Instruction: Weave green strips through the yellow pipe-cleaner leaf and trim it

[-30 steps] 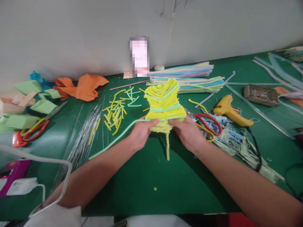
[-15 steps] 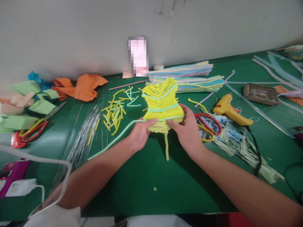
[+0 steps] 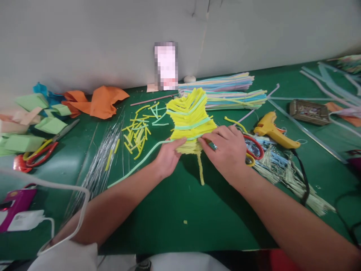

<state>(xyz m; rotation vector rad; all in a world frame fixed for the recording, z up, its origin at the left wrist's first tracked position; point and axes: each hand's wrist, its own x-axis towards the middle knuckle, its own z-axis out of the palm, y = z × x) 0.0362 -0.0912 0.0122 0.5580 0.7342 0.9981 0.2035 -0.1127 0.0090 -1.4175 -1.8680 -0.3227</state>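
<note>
The left hand (image 3: 169, 156) pinches the low left edge of the yellow leaf (image 3: 191, 120) and a long green strip (image 3: 138, 163). The right hand (image 3: 227, 150) has its fingers bent on the leaf's low right side. The leaf is up between both hands, over the green table (image 3: 169, 233). Past it lie fuzzy sticks (image 3: 239, 99). A phone (image 3: 166, 66) stands behind.

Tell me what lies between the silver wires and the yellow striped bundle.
In the head view: loose yellow cuttings, a few mint cuttings and, nearer the person, a long mint stem curving from the bundle.
</note>
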